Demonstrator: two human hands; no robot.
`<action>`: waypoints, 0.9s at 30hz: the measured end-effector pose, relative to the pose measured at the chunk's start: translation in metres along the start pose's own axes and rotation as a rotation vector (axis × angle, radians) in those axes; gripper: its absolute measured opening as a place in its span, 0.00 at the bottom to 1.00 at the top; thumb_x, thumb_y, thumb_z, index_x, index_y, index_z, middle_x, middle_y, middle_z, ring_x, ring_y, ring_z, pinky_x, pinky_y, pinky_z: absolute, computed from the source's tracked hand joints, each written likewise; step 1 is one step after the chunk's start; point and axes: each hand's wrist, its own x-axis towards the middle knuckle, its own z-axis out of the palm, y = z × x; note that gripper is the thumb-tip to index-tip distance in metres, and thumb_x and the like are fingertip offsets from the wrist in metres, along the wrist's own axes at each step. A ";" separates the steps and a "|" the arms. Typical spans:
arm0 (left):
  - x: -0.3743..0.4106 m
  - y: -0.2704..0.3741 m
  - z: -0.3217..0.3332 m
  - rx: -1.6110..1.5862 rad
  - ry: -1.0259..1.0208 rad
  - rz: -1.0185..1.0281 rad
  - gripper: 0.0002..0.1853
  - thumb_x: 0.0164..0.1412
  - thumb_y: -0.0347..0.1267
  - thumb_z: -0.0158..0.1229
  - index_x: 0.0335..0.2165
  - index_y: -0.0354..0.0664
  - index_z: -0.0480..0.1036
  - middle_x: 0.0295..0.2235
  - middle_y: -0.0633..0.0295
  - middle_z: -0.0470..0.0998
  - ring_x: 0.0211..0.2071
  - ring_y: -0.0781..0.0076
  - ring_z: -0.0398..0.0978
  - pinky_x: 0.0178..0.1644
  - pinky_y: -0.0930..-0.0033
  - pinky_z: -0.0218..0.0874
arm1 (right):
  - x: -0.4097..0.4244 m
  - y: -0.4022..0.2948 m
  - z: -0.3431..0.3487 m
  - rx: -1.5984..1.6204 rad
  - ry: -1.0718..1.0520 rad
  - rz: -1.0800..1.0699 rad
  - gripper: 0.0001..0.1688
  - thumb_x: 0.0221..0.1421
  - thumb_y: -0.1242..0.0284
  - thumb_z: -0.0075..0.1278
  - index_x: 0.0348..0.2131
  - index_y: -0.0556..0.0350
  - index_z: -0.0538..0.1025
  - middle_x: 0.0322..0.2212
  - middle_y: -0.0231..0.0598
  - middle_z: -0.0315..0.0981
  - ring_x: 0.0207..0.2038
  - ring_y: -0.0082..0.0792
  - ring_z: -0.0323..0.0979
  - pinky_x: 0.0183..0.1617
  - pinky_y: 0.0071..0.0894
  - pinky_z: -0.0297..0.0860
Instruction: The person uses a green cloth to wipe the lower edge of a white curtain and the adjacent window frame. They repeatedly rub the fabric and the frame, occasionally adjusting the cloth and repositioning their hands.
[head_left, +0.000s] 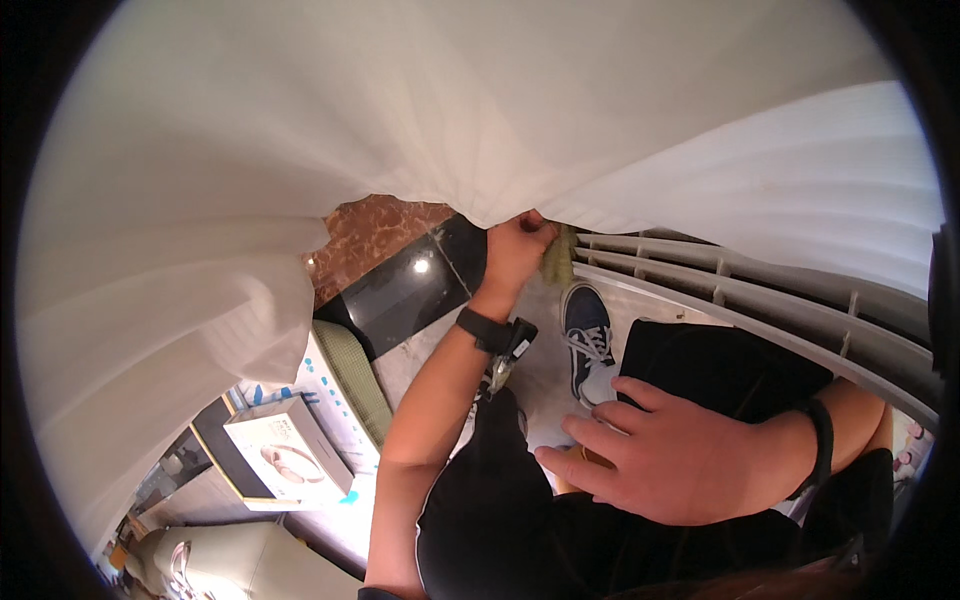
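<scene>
A large white curtain (465, 105) spreads across the upper view, its folds gathering towards my left hand (519, 244). That hand, with a black band on its wrist, is closed on the curtain's lower edge; the fingertips are partly hidden. Beside it hangs a greenish cloth (559, 255); whether the fingers also touch it cannot be told. Lower right, my right hand (675, 461) hovers palm down above my black-clad lap, fingers spread, holding nothing. A dark sneaker with white laces (587, 322) rests on the floor between the hands.
White slatted rails (720, 289) run along the right. At left, a white box with a headphone picture (289, 454) lies near a green woven surface (351, 375). Black floor tiles (405, 292) border reddish-brown marble (382, 232). A beige padded seat (247, 559) is at lower left.
</scene>
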 end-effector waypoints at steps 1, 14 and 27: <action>0.001 -0.007 -0.003 0.092 0.028 -0.007 0.10 0.53 0.26 0.62 0.35 0.30 0.77 0.27 0.59 0.80 0.29 0.78 0.74 0.34 0.72 0.66 | 0.001 0.000 -0.001 0.007 -0.006 0.001 0.29 0.59 0.69 0.45 0.57 0.66 0.65 0.44 0.58 0.68 0.44 0.49 0.72 0.51 0.55 0.66; -0.028 -0.055 -0.034 0.115 0.002 -0.059 0.06 0.58 0.24 0.58 0.36 0.33 0.76 0.32 0.64 0.79 0.33 0.75 0.76 0.36 0.68 0.68 | -0.007 -0.004 -0.005 -0.024 0.028 -0.021 0.33 0.56 0.66 0.51 0.57 0.64 0.65 0.39 0.51 0.68 0.41 0.48 0.72 0.49 0.50 0.66; -0.164 0.150 -0.138 -0.837 -0.080 0.035 0.27 0.71 0.44 0.39 0.60 0.39 0.60 0.58 0.52 0.67 0.57 0.55 0.67 0.61 0.54 0.60 | -0.004 -0.017 -0.016 0.084 0.550 0.003 0.27 0.54 0.71 0.55 0.52 0.61 0.68 0.39 0.45 0.71 0.44 0.49 0.72 0.47 0.43 0.69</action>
